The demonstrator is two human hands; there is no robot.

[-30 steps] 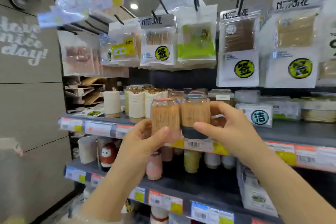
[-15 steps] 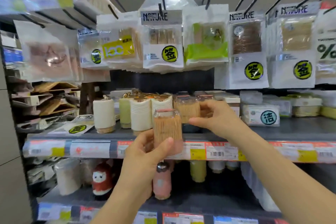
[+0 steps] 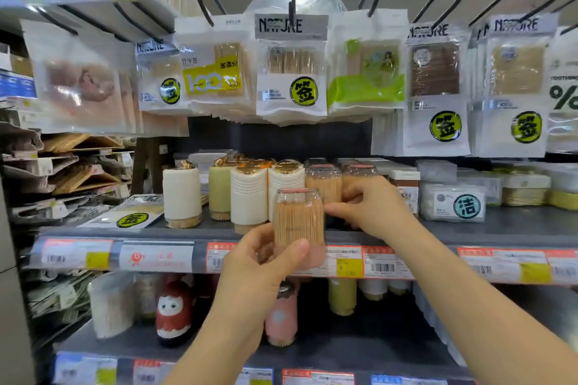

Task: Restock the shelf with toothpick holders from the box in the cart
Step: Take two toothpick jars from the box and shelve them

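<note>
A: Two clear plastic toothpick holders are in play; the left hand (image 3: 262, 262) grips one with a pink cap and pink base (image 3: 297, 220) upright, thumb across its front, held in front of the grey shelf's edge (image 3: 438, 236) and not yet over it; its long axis is vertical.

B: And the right hand (image 3: 370, 206)?

A: Already over the shelf; its fingers curl round the lower part of a second clear holder (image 3: 356, 181), which stands among the row of like holders (image 3: 322, 180); whether it rests on the board I cannot tell.

B: So which way does the held one go?

A: Forward and slightly up, I judge; the free spot seems to lie just behind it, left of the right hand.

B: What is in the way?

A: The ribbed white cylinder holders with gold tops (image 3: 250, 194) stand just to the left; the right hand's knuckles sit just to the right; hanging packets of toothpicks (image 3: 291, 72) overhang above; the gap looks narrow.
</note>
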